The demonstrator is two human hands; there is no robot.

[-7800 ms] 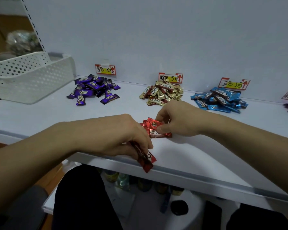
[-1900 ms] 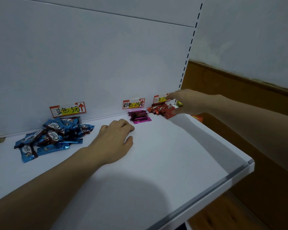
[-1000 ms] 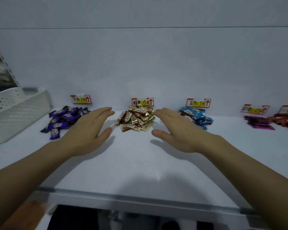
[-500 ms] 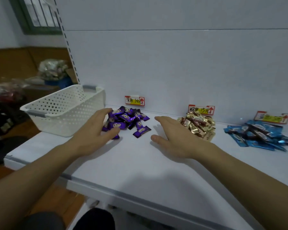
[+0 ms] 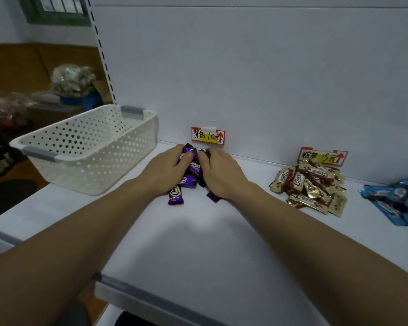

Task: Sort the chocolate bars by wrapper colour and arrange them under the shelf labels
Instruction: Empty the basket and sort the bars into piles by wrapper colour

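Left hand (image 5: 166, 169) and right hand (image 5: 223, 176), fingers curled, clasp the purple chocolate bars (image 5: 189, 181) between them beneath the shelf label (image 5: 207, 136).

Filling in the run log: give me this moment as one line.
phase: gathering purple bars under purple label | left hand: cups pile | right hand: cups pile | gold bars: untouched

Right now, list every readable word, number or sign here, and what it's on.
"紫色 10元", red up arrow: left red-bordered paper label.
"棕色 15元" (first character unsure), red up arrow: right red-bordered paper label.
"Choco": gold-wrapped chocolate bars.
"Cho…", rest hidden: purple-wrapped chocolate bars.
Blue-wrapped chocolate bars: print too blurred to read.
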